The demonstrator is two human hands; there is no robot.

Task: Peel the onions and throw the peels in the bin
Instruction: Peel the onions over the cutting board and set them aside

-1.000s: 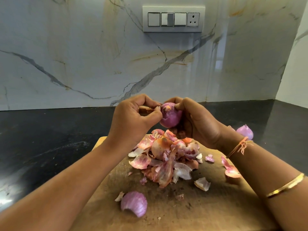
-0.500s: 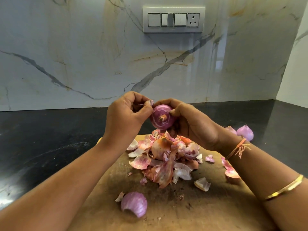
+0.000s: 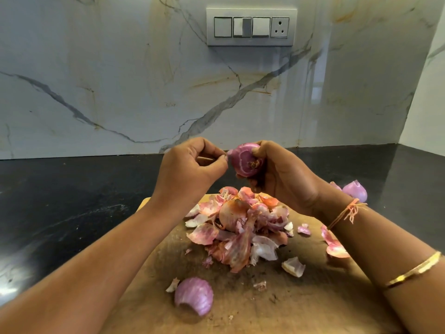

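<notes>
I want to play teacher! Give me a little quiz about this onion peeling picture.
1. True or false: the pile of peels lies on the wooden board.
2. What holds the onion up in the air?
A. the left hand
B. the right hand
C. nothing, it lies on the wooden board
3. Fill the gap: the left hand pinches a bit of ____ at the onion's edge.

Key
1. True.
2. B.
3. peel.
</notes>
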